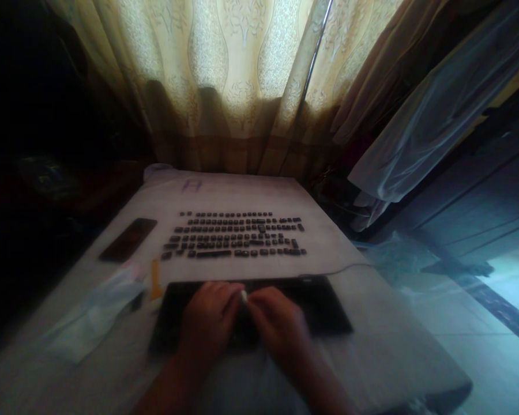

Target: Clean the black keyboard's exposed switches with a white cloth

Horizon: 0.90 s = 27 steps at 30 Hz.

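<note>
Both hands meet over a flat black board [324, 305] that lies at the near edge of the bench [372, 346]. The left hand [210, 323] and the right hand [274, 323] are curled in, and their fingertips pinch a tiny white thing [244, 296] between them (it is too small and blurry to name). Both hands rest on the board, likely to keep steady for such small work.

Behind the board, lots of little dark keys [236, 234] sit in neat rows on a pale sheet [328, 242]. They are set out like a keyboard, so each one probably keeps its place. The keys look hard and square.

To the left lie a dark, flat phone [128, 239], a thin orange tool [155, 279] and a soft, crumpled white cloth [93, 317]. They lie close enough to grab. A thin patterned curtain [225, 86] hangs behind, glowing with light.
</note>
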Each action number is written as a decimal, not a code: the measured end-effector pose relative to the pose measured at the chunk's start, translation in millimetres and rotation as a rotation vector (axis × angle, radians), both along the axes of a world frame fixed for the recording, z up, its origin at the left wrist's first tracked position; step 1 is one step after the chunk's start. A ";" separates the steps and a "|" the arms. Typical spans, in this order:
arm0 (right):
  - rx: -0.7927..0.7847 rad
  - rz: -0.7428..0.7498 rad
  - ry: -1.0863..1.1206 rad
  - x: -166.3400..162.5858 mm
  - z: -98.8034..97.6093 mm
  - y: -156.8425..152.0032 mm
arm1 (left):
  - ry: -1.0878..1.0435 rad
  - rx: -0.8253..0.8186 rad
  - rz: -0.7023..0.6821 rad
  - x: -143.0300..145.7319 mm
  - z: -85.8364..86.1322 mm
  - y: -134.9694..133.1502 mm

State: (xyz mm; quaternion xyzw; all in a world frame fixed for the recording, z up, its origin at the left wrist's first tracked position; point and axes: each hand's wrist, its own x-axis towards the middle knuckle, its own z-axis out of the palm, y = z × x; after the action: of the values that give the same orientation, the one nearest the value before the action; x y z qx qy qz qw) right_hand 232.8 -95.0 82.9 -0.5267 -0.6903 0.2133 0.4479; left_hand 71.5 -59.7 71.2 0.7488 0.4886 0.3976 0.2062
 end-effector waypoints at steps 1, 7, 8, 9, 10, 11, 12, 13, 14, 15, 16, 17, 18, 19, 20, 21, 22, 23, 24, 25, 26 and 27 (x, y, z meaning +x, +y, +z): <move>-0.006 -0.001 -0.003 0.2 -0.1 -0.3 | -0.070 -0.063 0.019 0.4 -0.4 -0.5; -0.040 -0.021 0.022 -3.2 -0.5 -0.5 | -0.529 -0.521 0.085 5.5 1.5 -0.2; -0.009 -0.019 0.011 -4.2 -0.8 -0.3 | -0.571 -0.560 0.081 6.5 2.6 -0.1; 0.026 -0.017 -0.005 -5.2 -1.0 -0.1 | -0.593 -0.581 0.078 7.5 4.2 -0.4; 0.054 -0.017 -0.021 -6.1 -1.1 0.1 | -0.603 -0.588 0.075 8.3 6.1 -1.0; 0.073 -0.021 -0.035 -7.0 -0.9 0.0 | -0.619 -0.599 0.072 9.1 8.3 -1.8; 0.084 -0.025 -0.046 -7.7 -0.6 -0.1 | -0.641 -0.617 0.068 9.8 10.6 -2.9; 0.094 -0.030 -0.056 -8.3 -0.3 -0.4 | -0.669 -0.642 0.062 10.6 12.7 -4.0; 0.107 -0.034 -0.065 -8.8 0.1 -0.8 | -0.706 -0.671 0.056 11.4 14.6 -5.0; 0.118 -0.038 -0.074 -9.3 0.4 -1.2 | -0.747 -0.699 0.051 12.3 16.1 -5.7; 0.123 -0.041 -0.079 -9.7 0.5 -1.6 | -0.787 -0.721 0.049 13.3 17.0 -6.2; 0.123 -0.043 -0.076 -10.2 0.4 -1.8 | -0.819 -0.733 0.053 14.1 17.6 -6.4; 0.115 -0.049 -0.060 -10.8 -0.1 -1.9 | -0.840 -0.733 0.061 14.9 17.7 -6.6; 0.097 -0.062 -0.032 -11.4 -0.7 -1.8 | -0.854 -0.728 0.070 15.6 17.6 -6.7; 0.078 -0.083 0.007 -12.1 -1.5 -1.6 | -0.867 -0.723 0.078 16.1 17.3 -7.0; 0.061 -0.106 0.053 -12.8 -2.3 -1.2 | -0.884 -0.723 0.082 16.4 16.8 -7.5; 0.051 -0.122 0.103 -13.5 -2.9 -0.9 | -0.905 -0.726 0.083 16.6 16.2 -8.2; 0.046 -0.124 0.150 -14.2 -3.1 -0.6 | -0.930 -0.730 0.082 16.6 15.4 -9.0; 0.043 -0.110 0.189 -14.8 -3.0 -0.5 | -0.952 -0.736 0.081 16.6 14.5 -9.8; 0.037 -0.086 0.220 -15.3 -2.4 -0.5 | -0.969 -0.743 0.081 16.6 13.5 -10.7; 0.021 -0.062 0.247 -15.8 -1.5 -0.8 | -0.982 -0.752 0.078 16.5 12.5 -11.5; -0.011 -0.047 0.272 -16.0 -0.3 -1.2 | -0.990 -0.764 0.074 16.2 11.7 -12.2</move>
State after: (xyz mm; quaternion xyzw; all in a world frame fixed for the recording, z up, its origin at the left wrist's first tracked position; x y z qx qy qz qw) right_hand 216.8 -96.2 82.7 -0.5117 -0.6094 0.2759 0.5392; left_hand 87.7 -71.9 82.8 0.3316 0.4685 0.5016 0.6473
